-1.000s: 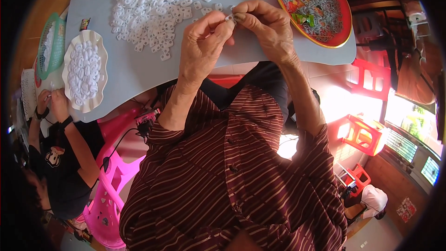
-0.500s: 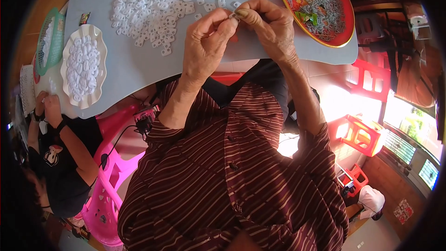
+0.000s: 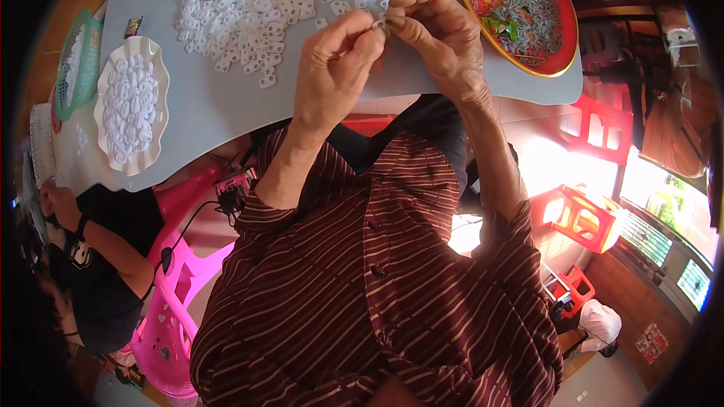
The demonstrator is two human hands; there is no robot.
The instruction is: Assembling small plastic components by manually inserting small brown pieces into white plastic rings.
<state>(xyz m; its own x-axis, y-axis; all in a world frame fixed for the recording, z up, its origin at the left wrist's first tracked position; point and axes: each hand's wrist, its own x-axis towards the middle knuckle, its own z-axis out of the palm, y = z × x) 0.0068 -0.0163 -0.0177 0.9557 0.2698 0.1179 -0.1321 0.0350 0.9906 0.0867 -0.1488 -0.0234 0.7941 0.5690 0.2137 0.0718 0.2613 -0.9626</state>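
Note:
Over the near edge of the grey table my left hand (image 3: pixel 339 64) is closed, thumb and index finger pinching a small white plastic piece (image 3: pixel 378 24). My right hand (image 3: pixel 441 41) meets it, thumb tip against the piece and fingers curled. Whatever sits between the right fingertips is too small to make out. Beyond my hands lies a broad heap of white two-holed plastic pieces (image 3: pixel 241 11). Beside my right hand, a red round tray (image 3: pixel 564 30) with a gold rim holds many small grey metal bits (image 3: pixel 528 11) and a green leaf-like scrap (image 3: pixel 501 28).
At the left of the grey table (image 3: pixel 204 105) stands a wavy-edged white dish (image 3: pixel 102 109) of white pieces, near a green basket (image 3: pixel 89 68) and a small wrapper (image 3: pixel 133 26). A person in black (image 3: pixel 113 279) sits left by a pink chair (image 3: pixel 177 309). Red stools (image 3: pixel 588 218) stand right.
My right index finger has lifted and arched away from the thumb, while my left hand keeps its pinch. The person at the left has moved their hands lower and farther left.

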